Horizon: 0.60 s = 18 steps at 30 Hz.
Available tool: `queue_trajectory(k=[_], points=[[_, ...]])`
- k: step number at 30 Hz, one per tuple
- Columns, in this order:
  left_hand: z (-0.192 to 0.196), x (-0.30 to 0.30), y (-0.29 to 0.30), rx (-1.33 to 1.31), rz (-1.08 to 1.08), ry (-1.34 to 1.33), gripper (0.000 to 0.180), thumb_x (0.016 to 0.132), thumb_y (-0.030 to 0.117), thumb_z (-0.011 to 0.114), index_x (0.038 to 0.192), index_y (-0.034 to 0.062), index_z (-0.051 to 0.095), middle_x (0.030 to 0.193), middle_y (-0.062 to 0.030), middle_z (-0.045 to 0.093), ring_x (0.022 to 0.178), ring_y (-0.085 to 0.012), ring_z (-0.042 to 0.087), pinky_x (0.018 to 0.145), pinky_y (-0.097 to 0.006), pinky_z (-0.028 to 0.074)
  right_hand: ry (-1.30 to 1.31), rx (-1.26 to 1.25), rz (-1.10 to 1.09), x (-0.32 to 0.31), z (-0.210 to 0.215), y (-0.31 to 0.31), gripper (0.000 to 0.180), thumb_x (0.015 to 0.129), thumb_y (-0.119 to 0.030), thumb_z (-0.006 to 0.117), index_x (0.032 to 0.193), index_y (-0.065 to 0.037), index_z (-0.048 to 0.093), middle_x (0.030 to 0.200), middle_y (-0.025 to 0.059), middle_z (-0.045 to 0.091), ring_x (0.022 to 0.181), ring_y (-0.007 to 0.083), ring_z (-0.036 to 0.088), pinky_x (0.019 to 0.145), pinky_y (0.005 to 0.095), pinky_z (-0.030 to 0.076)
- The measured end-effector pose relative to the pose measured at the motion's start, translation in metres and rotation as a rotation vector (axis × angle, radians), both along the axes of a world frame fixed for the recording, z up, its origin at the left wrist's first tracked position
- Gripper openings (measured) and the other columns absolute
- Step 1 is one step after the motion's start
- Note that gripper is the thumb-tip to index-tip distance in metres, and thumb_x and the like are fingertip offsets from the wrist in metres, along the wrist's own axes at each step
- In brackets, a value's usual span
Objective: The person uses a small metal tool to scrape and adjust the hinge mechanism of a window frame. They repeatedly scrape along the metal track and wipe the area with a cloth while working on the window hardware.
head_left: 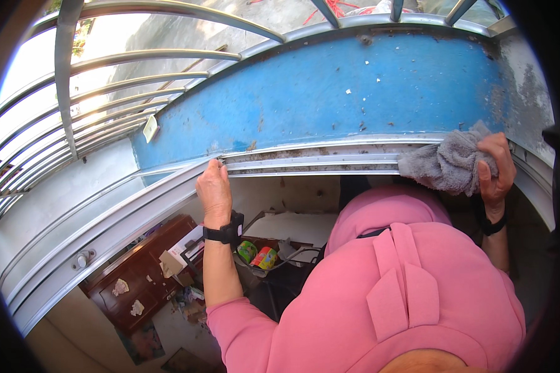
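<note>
My right hand grips a bunched grey cloth. The cloth lies over the right end of the silver window track, whose grooves hold dark dirt. On the left, the fingers of my left hand are closed on the edge of a silver sliding window frame, where it meets the track. Its fingertips are partly hidden. Just beyond the track is a blue sill with white specks and dark grime.
Metal window bars curve around the outside. A small pale piece stands at the sill's left end. Below, inside, are a reddish-brown wooden cabinet with papers on it and a basket holding green and red-yellow packages.
</note>
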State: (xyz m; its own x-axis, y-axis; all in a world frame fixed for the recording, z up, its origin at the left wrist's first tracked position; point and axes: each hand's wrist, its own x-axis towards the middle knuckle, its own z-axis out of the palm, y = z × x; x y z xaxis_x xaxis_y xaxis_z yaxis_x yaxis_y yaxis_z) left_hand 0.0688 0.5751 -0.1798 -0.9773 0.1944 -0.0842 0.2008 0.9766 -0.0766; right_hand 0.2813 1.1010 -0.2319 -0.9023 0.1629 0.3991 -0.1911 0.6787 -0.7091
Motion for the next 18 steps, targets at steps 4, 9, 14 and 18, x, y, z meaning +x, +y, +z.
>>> queue_trajectory(k=[4, 9, 14, 18], points=[[-0.002, 0.007, 0.011, 0.06, -0.055, -0.021, 0.009, 0.093, 0.01, 0.07, 0.096, 0.0044, 0.063, 0.074, -0.0206, 0.066, 0.073, -0.0454, 0.065, 0.066, -0.048, 0.051, -0.002, -0.006, 0.009, -0.001, 0.001, -0.001, 0.024, 0.096, -0.019, 0.065, 0.103, 0.004, 0.063, 0.096, 0.0156, 0.061, 0.089, 0.0293, 0.06, 0.082, 0.0375, 0.049], [0.01, 0.026, 0.031, 0.422, 0.116, -0.091, 0.008, 0.096, 0.011, 0.067, 0.095, 0.0031, 0.065, 0.069, -0.0181, 0.063, 0.06, -0.0356, 0.06, 0.06, -0.041, 0.048, -0.007, -0.024, 0.008, 0.002, 0.004, -0.003, 0.023, 0.096, -0.018, 0.065, 0.102, 0.004, 0.063, 0.096, 0.0153, 0.061, 0.089, 0.0288, 0.06, 0.082, 0.037, 0.049], [0.02, 0.039, 0.036, 0.475, 0.158, -0.268, 0.008, 0.096, 0.01, 0.067, 0.094, 0.0018, 0.067, 0.068, -0.0136, 0.065, 0.057, -0.0242, 0.06, 0.058, -0.036, 0.048, -0.022, -0.053, 0.006, 0.006, 0.007, -0.006, 0.023, 0.095, -0.018, 0.065, 0.103, 0.003, 0.063, 0.096, 0.0147, 0.061, 0.089, 0.0278, 0.06, 0.082, 0.0365, 0.049], [0.036, 0.039, 0.024, 0.412, 0.286, -0.018, 0.012, 0.099, 0.012, 0.066, 0.094, 0.0023, 0.07, 0.07, -0.0021, 0.067, 0.059, -0.0074, 0.055, 0.054, -0.028, 0.044, 0.0, -0.037, 0.008, 0.014, 0.007, -0.005, 0.024, 0.096, -0.019, 0.065, 0.103, 0.003, 0.064, 0.096, 0.0146, 0.061, 0.089, 0.0277, 0.061, 0.082, 0.0362, 0.049]])
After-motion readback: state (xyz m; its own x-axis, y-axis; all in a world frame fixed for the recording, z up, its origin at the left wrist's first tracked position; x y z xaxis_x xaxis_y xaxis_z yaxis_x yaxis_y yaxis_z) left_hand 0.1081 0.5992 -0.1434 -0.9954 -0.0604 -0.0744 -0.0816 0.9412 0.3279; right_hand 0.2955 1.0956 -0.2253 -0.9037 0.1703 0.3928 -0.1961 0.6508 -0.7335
